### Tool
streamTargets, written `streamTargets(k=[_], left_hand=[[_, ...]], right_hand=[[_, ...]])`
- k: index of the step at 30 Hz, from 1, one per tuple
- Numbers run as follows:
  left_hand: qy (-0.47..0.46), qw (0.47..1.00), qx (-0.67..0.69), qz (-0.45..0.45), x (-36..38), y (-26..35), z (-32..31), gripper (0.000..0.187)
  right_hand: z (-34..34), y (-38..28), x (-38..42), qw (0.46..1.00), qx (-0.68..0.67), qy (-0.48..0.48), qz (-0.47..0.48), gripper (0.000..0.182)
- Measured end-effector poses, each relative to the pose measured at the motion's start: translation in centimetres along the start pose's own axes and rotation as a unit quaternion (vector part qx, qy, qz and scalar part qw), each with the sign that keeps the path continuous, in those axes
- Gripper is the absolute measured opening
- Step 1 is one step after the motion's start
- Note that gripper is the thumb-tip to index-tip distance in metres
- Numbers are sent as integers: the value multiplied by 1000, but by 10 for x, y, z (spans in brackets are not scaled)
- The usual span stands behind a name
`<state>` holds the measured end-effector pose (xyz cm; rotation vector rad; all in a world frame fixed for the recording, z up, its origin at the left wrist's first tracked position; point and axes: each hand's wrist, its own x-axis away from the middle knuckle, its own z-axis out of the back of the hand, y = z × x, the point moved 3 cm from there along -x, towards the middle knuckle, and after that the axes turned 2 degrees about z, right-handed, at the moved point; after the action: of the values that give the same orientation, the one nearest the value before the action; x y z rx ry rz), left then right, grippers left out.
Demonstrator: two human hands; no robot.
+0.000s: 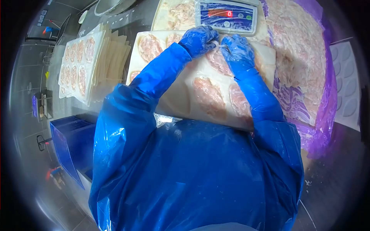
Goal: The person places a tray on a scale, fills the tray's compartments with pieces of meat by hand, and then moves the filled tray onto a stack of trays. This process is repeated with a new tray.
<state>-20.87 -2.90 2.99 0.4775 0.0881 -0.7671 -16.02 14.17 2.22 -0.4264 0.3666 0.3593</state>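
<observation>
Both hands wear blue gloves and meet over the top of a white moulded tray (196, 75). My left hand (200, 41) has its fingers curled together at a small pale piece, too small to name. Just right of it, my right hand (238, 50) also has its fingers bent in at that piece, above a portion of raw meat (219, 62) in a tray hollow. Other portions fill oval hollows, among them one piece of meat (208, 96) near the middle and another (239, 99) under my right forearm. Behind the hands, a scale (226, 16) under clear film reads 0.
At the left stands a stack of filled trays (83, 63). A large heap of raw meat (298, 50) lies on purple film (327, 100) at the right, beside a white moulded tray (345, 82). A blue bin (67, 148) is at lower left, a metal bowl (111, 7) at the top.
</observation>
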Motion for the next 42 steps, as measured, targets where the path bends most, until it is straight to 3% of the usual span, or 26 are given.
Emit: streamTargets(k=[4, 6, 7, 8, 9, 12, 14, 15, 16, 19, 23, 25, 26, 27, 30, 31, 34, 36, 38, 39, 41, 42], left_hand=[[69, 997, 23, 3, -1, 2, 8, 18], [176, 975, -110, -77, 3, 18, 22, 16], [155, 964, -202, -83, 7, 7, 10, 25], [154, 964, -201, -80, 15, -3, 3, 25], [117, 969, -198, -91, 22, -12, -4, 30], [52, 979, -190, -62, 32, -1, 7, 44], [86, 985, -134, -63, 36, 25, 12, 50], [29, 973, -199, -110, 41, 23, -8, 58], [29, 973, -199, -108, 46, 24, -9, 58], [-43, 977, -204, -41, 51, 17, -7, 58], [30, 986, -160, -20, 54, 34, 7, 61], [24, 993, -111, -21, 57, 30, -12, 62], [22, 997, -67, -24, 59, 29, -17, 63], [5, 996, -85, -23, 60, 23, -19, 65], [40, 995, -87, -6, 69, 40, -10, 67], [9, 998, -57, 4, 74, 44, -11, 68], [-9, 998, 21, -51, 79, 10, -22, 54], [52, 935, 349, 44, 67, -17, 15, 40], [166, 961, 210, 70, 45, -62, 40, 26], [131, 979, 99, 120, 31, -87, 52, 24], [48, 986, -2, 158, 4, -148, 41, 24], [49, 986, -3, 157, -8, -168, 35, 24]], right_hand=[[10, 5, 1, 997, -56, 45, -20, 22], [21, 2, 5, 996, -53, 65, 3, 20], [21, 2, 10, 994, -36, 94, 49, 21], [20, 3, 16, 988, -20, 123, 96, 21], [12, 11, 24, 992, -15, 54, 116, 25], [27, 5, 40, 988, 38, 9, 150, 30], [25, 0, 41, 992, -12, 2, 129, 37], [21, -6, 39, 992, -7, -5, 125, 38], [19, -11, 35, 992, -1, -9, 123, 39], [3, -5, 43, 989, 24, -53, 136, 40], [13, -15, 37, 992, -13, -39, 122, 47], [15, -20, 43, 994, -34, -16, 104, 50], [10, -21, 47, 991, -11, -59, 121, 55], [5, -22, 45, 985, 12, -97, 142, 60], [17, -35, 37, 991, -37, -70, 105, 68], [14, -36, 37, 990, -26, -79, 111, 74], [6, -41, 39, 982, -41, -152, 107, 77], [7, -41, 34, 982, -39, -143, 120, 80], [18, -54, 21, 989, -23, -98, 108, 80], [16, -57, 18, 989, 11, -103, 104, 78], [1, -53, 23, 988, 0, -115, 104, 77], [-4, -51, 22, 987, -10, -123, 105, 76]])
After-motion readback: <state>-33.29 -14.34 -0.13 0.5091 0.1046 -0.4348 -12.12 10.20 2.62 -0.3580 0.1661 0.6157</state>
